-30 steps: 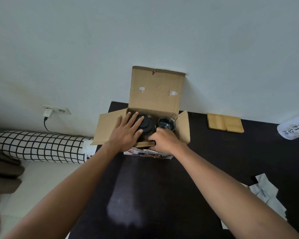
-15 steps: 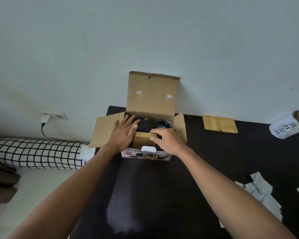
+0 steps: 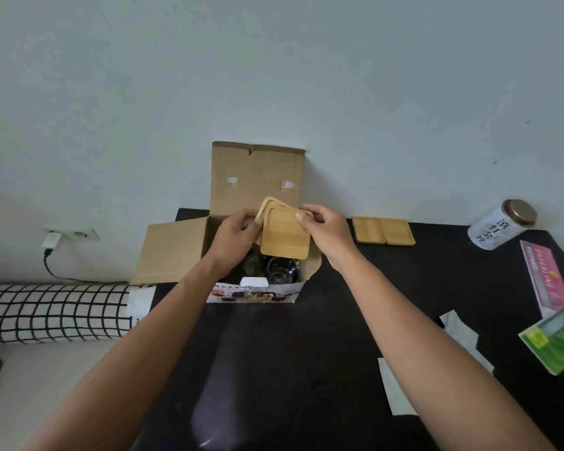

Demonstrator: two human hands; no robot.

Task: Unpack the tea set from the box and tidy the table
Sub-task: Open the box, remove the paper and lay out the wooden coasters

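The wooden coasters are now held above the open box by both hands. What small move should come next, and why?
Probably carry the wooden coasters to the right and set them on the table beside the two wooden trays already lying there. Left hand and right hand both have a grip on them, clear of the box, and glassware still waits inside.
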